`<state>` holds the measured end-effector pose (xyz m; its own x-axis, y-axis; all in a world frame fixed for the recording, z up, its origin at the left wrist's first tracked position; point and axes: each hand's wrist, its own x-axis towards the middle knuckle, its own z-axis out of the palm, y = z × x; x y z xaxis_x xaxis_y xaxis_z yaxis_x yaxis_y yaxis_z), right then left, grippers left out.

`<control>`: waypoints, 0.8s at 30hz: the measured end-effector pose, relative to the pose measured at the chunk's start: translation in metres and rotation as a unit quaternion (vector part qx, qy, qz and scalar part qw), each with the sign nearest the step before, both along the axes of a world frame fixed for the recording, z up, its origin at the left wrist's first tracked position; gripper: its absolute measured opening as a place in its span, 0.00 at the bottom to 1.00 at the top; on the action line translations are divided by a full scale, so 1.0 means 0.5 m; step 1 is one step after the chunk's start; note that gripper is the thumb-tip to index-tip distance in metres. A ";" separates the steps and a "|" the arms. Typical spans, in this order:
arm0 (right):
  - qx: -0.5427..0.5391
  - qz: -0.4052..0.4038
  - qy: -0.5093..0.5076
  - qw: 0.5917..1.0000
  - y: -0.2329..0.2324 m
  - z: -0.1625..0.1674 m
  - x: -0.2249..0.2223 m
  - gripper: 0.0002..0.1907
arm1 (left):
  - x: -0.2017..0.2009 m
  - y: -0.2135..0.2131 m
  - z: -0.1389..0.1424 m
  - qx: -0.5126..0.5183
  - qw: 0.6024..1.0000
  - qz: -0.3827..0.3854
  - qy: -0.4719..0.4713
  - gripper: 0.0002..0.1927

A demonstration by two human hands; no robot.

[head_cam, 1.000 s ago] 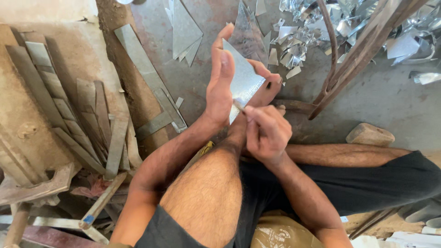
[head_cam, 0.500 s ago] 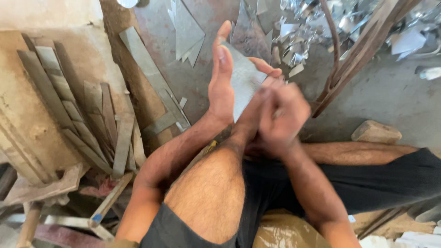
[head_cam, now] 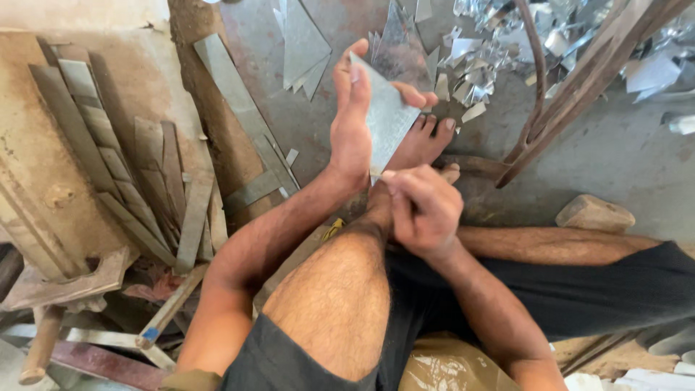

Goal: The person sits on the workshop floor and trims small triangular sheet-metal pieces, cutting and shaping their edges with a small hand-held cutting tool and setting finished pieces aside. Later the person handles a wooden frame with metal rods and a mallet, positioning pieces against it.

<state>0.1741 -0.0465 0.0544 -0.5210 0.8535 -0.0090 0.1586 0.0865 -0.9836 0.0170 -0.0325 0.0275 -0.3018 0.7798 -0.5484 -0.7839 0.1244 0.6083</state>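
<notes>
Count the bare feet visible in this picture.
1. The bare foot rests on the floor just beyond the metal sheet, which the left hand holds upright. The right hand is closed at the sheet's lower corner. A second foot may be hidden.

Rough metal workshop, person sitting on concrete floor (head_cam: 622, 159), cut sheet-metal strips (head_cam: 108, 159) lying about, shiny offcut scraps (head_cam: 499, 43) piling up nr back

Metal strips (head_cam: 137, 174) left of sheet (head_cam: 387, 119) (scraps (head_cam: 499, 51) beyond)

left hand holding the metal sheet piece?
Yes. The left hand grips the triangular metal sheet piece, thumb on its far edge.
</notes>
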 end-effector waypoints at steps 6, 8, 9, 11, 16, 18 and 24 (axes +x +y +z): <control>-0.152 -0.125 0.055 0.979 0.022 -0.010 0.085 0.15 | -0.077 -0.030 0.067 0.085 0.904 -0.323 0.268 0.18; 0.000 -0.049 -0.018 0.999 0.027 -0.007 0.094 0.14 | -0.097 -0.047 0.099 0.097 0.820 -0.423 0.373 0.18; 0.075 -0.012 -0.054 0.996 0.032 -0.009 0.091 0.14 | -0.100 -0.055 0.112 0.075 0.805 -0.457 0.371 0.20; 0.097 0.045 -0.013 0.994 0.040 -0.011 0.072 0.13 | -0.099 -0.066 0.130 0.014 0.777 -0.509 0.371 0.22; 0.122 0.067 0.007 0.990 0.054 0.001 0.021 0.16 | -0.094 -0.072 0.133 -0.065 0.772 -0.530 0.346 0.22; 0.163 0.087 0.024 0.982 0.040 0.027 0.019 0.17 | -0.096 -0.076 0.128 -0.053 0.798 -0.510 0.316 0.22; 0.150 0.076 0.010 0.986 0.061 0.024 0.015 0.18 | -0.087 -0.095 0.107 -0.044 0.817 -0.494 0.293 0.21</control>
